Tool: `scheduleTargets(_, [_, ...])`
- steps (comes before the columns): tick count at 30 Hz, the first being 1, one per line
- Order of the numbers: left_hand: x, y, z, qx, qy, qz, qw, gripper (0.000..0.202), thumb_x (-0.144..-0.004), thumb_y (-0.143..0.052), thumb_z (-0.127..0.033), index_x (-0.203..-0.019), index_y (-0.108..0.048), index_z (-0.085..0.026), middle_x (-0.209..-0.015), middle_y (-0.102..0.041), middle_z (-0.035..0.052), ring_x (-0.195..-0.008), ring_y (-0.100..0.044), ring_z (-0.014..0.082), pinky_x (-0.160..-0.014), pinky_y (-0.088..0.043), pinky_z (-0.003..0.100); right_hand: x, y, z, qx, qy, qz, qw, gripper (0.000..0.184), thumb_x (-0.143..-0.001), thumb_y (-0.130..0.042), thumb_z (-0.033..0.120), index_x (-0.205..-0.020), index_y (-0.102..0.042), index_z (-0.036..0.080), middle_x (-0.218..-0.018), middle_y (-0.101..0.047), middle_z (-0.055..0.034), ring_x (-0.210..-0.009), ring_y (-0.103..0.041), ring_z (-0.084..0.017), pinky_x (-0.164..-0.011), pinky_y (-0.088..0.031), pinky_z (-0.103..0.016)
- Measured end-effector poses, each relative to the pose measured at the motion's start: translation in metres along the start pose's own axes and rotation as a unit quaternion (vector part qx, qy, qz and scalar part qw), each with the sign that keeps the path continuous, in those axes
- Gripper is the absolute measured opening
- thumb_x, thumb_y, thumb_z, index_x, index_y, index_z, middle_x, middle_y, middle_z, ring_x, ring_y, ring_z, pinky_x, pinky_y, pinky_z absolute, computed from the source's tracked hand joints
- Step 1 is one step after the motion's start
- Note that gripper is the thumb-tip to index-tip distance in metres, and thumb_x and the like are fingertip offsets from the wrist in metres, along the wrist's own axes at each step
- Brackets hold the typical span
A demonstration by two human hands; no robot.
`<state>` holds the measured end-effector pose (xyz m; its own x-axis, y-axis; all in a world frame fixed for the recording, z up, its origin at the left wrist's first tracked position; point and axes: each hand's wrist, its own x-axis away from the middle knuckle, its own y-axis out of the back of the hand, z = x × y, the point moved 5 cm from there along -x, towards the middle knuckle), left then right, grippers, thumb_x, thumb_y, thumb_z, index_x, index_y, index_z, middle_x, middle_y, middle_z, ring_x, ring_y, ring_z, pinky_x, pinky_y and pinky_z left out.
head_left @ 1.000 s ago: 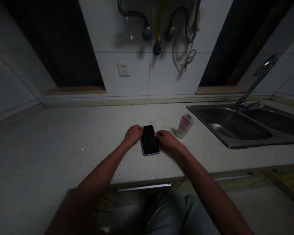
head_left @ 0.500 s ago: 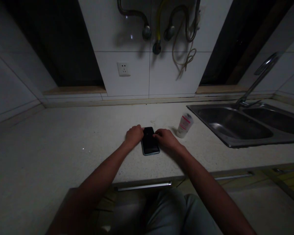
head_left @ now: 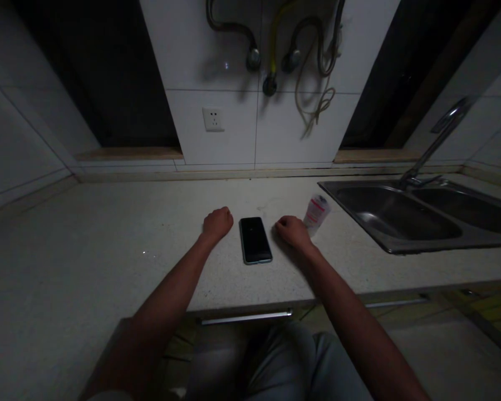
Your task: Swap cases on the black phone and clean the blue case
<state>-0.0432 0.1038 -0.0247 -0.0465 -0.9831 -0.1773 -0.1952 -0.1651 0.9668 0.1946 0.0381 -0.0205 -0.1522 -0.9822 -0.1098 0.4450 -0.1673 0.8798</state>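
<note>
A smartphone (head_left: 256, 240) with a dark screen and a pale edge lies flat on the countertop (head_left: 121, 239), between my two hands. My left hand (head_left: 218, 223) rests on the counter just left of the phone, curled into a fist and apart from it. To the phone's right, my right hand (head_left: 292, 229) is also curled closed on the counter, not touching the phone. Nothing shows in either fist. Close behind my right hand stands a clear plastic cup (head_left: 317, 213) with pink print, its lower part partly covered by the hand.
A steel double sink (head_left: 384, 245) with a tall faucet (head_left: 434, 142) is set in the counter at the right. Pipes and a looped cord (head_left: 323, 106) hang on the tiled wall, near a power socket (head_left: 213, 120). A drawer handle (head_left: 246, 318) runs below the front edge.
Both hands have come off the phone and moved apart, the left one leftward and the right one rightward toward the cup. The phone stays in place.
</note>
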Motion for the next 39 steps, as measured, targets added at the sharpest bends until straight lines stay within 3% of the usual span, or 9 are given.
scheduleTargets(12, [0.005, 0.0, -0.01, 0.009, -0.006, 0.017, 1.0, 0.033, -0.091, -0.044, -0.033, -0.111, -0.068, -0.022, -0.11, -0.072, 0.0117, -0.1, -0.067, 0.0267, -0.083, -0.049, 0.036, 0.002, 0.005, 0.002, -0.015, -0.02, -0.016, 1.0, 0.027, -0.091, -0.05, 0.03, -0.099, -0.072, 0.016, -0.1, -0.075, -0.0109, -0.09, -0.067, -0.02, -0.073, -0.043, -0.026])
scheduleTargets(18, [0.016, 0.006, -0.028, 0.113, -0.029, 0.025, 0.993, 0.034, -0.095, -0.04, -0.038, -0.108, -0.067, -0.021, -0.107, -0.073, 0.0104, -0.098, -0.067, 0.0248, -0.081, -0.048, 0.032, 0.009, 0.02, 0.007, 0.031, -0.026, -0.073, 0.996, 0.033, -0.097, -0.043, 0.032, -0.117, -0.062, 0.014, -0.104, -0.072, -0.0149, -0.096, -0.067, -0.026, -0.077, -0.045, -0.032])
scheduleTargets(21, [0.021, 0.007, -0.035, 0.15, -0.025, 0.027, 0.988, 0.044, -0.098, -0.035, -0.048, -0.118, -0.061, -0.02, -0.109, -0.072, 0.0122, -0.101, -0.067, 0.0246, -0.083, -0.047, 0.033, 0.012, 0.017, 0.008, 0.061, -0.02, -0.058, 0.996, 0.037, -0.095, -0.048, 0.034, -0.124, -0.056, 0.012, -0.112, -0.068, -0.0178, -0.1, -0.065, -0.028, -0.08, -0.046, -0.034])
scheduleTargets(24, [0.028, 0.006, -0.041, 0.13, -0.021, 0.04, 0.991, 0.056, -0.096, -0.032, -0.059, -0.125, -0.057, -0.018, -0.116, -0.068, 0.0175, -0.108, -0.064, 0.0287, -0.088, -0.046, 0.037, 0.014, 0.009, 0.007, 0.102, -0.024, -0.019, 0.994, 0.035, -0.094, -0.05, 0.035, -0.119, -0.059, 0.012, -0.117, -0.063, -0.0214, -0.1, -0.066, -0.03, -0.079, -0.047, -0.036])
scheduleTargets(28, [0.043, 0.004, -0.053, 0.127, -0.025, 0.083, 0.988, 0.093, -0.073, -0.052, -0.081, -0.138, -0.044, -0.015, -0.134, -0.054, 0.0274, -0.117, -0.057, 0.0407, -0.092, -0.045, 0.045, 0.013, 0.003, 0.008, 0.128, -0.016, 0.005, 0.992, 0.034, -0.096, -0.046, 0.036, -0.113, -0.063, 0.012, -0.115, -0.062, -0.0209, -0.099, -0.066, -0.029, -0.079, -0.047, -0.035])
scheduleTargets(31, [0.05, 0.007, -0.059, 0.162, -0.02, 0.098, 0.982, 0.111, -0.058, -0.073, -0.075, -0.143, -0.037, -0.013, -0.14, -0.046, 0.0323, -0.122, -0.051, 0.0478, -0.095, -0.042, 0.051, 0.012, -0.001, 0.011, 0.129, 0.002, 0.016, 0.992, 0.034, -0.097, -0.042, 0.034, -0.109, -0.066, 0.013, -0.111, -0.065, -0.0198, -0.099, -0.066, -0.029, -0.079, -0.046, -0.035])
scheduleTargets(35, [0.046, 0.006, -0.054, 0.263, 0.011, 0.126, 0.956, 0.095, -0.045, -0.089, -0.055, -0.123, -0.052, -0.017, -0.126, -0.059, 0.0278, -0.12, -0.054, 0.046, -0.092, -0.044, 0.049, 0.011, -0.005, 0.013, 0.131, 0.017, 0.016, 0.991, 0.033, -0.097, -0.04, 0.03, -0.11, -0.066, 0.014, -0.111, -0.065, -0.0194, -0.096, -0.067, -0.028, -0.076, -0.046, -0.035])
scheduleTargets(39, [0.038, -0.002, -0.05, 0.313, 0.01, 0.143, 0.939, 0.066, -0.045, -0.09, -0.049, -0.096, -0.06, -0.02, -0.105, -0.069, 0.0183, -0.108, -0.062, 0.0394, -0.085, -0.048, 0.044, 0.014, -0.003, 0.015, 0.114, 0.021, -0.011, 0.993, 0.032, -0.097, -0.042, 0.031, -0.111, -0.065, 0.015, -0.11, -0.065, -0.017, -0.094, -0.066, -0.028, -0.074, -0.045, -0.035])
